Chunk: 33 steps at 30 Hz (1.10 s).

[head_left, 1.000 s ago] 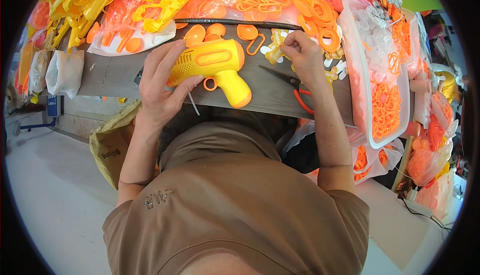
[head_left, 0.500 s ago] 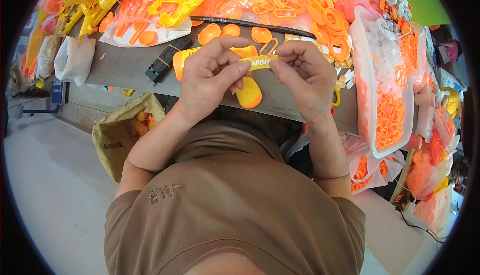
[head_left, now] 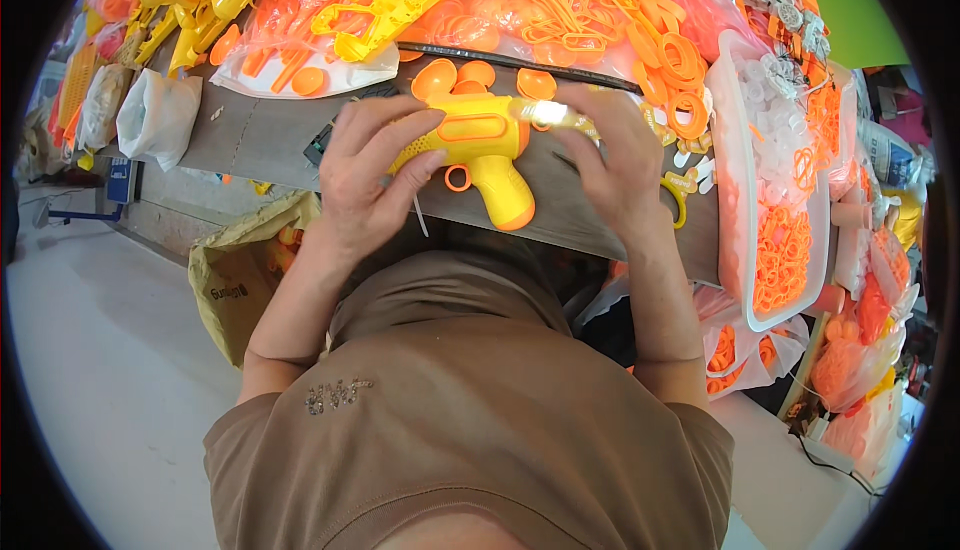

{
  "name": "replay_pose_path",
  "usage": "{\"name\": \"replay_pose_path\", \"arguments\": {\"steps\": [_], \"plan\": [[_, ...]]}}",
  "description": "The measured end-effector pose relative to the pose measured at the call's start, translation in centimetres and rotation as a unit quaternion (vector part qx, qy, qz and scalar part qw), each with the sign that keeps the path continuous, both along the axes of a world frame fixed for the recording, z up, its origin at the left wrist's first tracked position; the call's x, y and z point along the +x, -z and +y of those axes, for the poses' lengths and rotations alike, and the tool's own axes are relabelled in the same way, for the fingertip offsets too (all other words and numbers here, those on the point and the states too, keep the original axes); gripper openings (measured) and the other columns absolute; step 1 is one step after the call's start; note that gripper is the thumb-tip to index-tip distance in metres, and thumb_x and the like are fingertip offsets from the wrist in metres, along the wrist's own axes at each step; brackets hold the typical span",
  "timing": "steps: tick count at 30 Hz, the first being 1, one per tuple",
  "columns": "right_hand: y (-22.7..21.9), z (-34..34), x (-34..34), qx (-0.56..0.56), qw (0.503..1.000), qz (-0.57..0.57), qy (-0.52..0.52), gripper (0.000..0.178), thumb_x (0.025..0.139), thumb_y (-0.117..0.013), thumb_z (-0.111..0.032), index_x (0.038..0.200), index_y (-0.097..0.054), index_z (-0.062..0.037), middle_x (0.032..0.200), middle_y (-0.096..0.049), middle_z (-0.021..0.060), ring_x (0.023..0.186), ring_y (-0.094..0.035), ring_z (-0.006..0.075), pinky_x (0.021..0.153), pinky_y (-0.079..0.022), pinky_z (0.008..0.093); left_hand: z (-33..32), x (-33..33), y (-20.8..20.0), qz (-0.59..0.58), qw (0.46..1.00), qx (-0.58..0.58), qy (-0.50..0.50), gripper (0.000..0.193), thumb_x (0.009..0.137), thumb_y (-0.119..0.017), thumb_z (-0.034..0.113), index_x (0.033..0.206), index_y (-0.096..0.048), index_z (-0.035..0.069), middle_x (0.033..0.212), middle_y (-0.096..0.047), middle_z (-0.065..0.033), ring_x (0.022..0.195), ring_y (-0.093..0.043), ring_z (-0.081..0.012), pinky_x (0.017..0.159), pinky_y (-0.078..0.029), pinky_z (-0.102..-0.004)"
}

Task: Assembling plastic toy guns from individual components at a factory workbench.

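Toy gun: a yellow plastic, pistol-shaped toy gun [head_left: 490, 162] is seen at the near edge of the table, between the two hands, its muzzle end pointed right and its handle slanted down toward the near side.
Gun's look: the yellow body is trimmed in orange, with a long rounded orange outline [head_left: 475, 128] on the side, an orange band [head_left: 523, 136] at the front, an orange ring-shaped trigger [head_left: 457, 179] and an orange cap [head_left: 517, 219] at the handle's foot. A thin white strip [head_left: 421, 218] is seen hanging below the rear.
Left grip: the rear of the gun is grasped by the left hand [head_left: 378, 165], thumb on the near side, fingers over the top.
Right grip: a shiny yellow-and-white label strip [head_left: 545, 113] is pinched by the fingertips of the right hand [head_left: 618, 158]. Its face is washed out by glare and blur; whether the gun is touched by it cannot be told.
Far side: orange domed caps [head_left: 435, 80] are set out before a long black bar [head_left: 520, 65].
Right side: orange links and clear pieces are held in a white plastic bin [head_left: 735, 290].
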State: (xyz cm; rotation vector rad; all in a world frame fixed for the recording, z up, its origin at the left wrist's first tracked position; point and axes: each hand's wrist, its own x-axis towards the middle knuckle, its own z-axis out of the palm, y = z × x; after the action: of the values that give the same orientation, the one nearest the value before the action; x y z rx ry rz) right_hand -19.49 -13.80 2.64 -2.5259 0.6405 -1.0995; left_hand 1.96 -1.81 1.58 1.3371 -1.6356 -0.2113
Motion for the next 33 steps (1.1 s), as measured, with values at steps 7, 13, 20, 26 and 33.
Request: {"name": "replay_pose_path", "arguments": {"steps": [7,13,20,26,33], "plan": [[1.1,-0.7,1.2,0.017,0.998,0.041,-0.045,0.044,0.071,-0.068,-0.001,0.113,-0.056,-0.0048,0.093,-0.064,0.0091,0.084,-0.060,0.0253,0.076,-0.046,0.0346,-0.4,2.0,2.9,-0.197,0.980,-0.004,0.012,0.034,0.074,-0.066,0.010,0.108,-0.065,0.013,0.113,-0.058,-0.0077,0.103,-0.052,-0.0295,0.089,-0.041,-0.0390],[2.1,0.4,3.2,0.048,0.997,0.028,-0.059,0.047,0.072,-0.069,-0.004,0.116,-0.055,-0.0061,0.092,-0.066,0.0069,0.090,-0.060,0.0237,0.082,-0.044,0.0344,-0.6,2.1,3.5,-0.169,0.985,-0.019,0.024,0.036,0.075,-0.065,0.011,0.112,-0.064,0.013,0.115,-0.058,-0.0079,0.102,-0.052,-0.0295,0.088,-0.042,-0.0386],[3.0,0.7,3.8,0.087,0.994,-0.020,-0.068,0.047,0.072,-0.070,-0.005,0.116,-0.055,-0.0054,0.095,-0.068,0.0058,0.091,-0.061,0.0205,0.083,-0.043,0.0330,-0.6,2.1,3.6,-0.166,0.985,-0.021,0.027,0.037,0.075,-0.065,0.010,0.112,-0.064,0.014,0.115,-0.057,-0.0082,0.102,-0.052,-0.0290,0.088,-0.043,-0.0381],[3.8,1.0,4.1,0.080,0.994,-0.040,-0.059,0.046,0.072,-0.071,-0.006,0.116,-0.055,-0.0045,0.096,-0.067,0.0080,0.092,-0.061,0.0208,0.083,-0.044,0.0319,-0.5,2.0,3.0,-0.202,0.979,0.007,0.034,0.042,0.073,-0.064,0.006,0.114,-0.063,0.016,0.116,-0.055,-0.0089,0.104,-0.050,-0.0294,0.088,-0.042,-0.0385],[4.9,0.9,3.8,0.431,0.897,-0.086,-0.056,0.031,0.087,-0.057,-0.007,0.117,-0.052,-0.0001,0.115,-0.055,0.0096,0.102,-0.055,0.0156,0.090,-0.043,0.0299,-0.6,2.0,3.0,-0.205,0.978,0.004,0.040,0.046,0.072,-0.064,0.005,0.116,-0.062,0.016,0.115,-0.054,-0.0099,0.103,-0.050,-0.0301,0.087,-0.042,-0.0385]]}}
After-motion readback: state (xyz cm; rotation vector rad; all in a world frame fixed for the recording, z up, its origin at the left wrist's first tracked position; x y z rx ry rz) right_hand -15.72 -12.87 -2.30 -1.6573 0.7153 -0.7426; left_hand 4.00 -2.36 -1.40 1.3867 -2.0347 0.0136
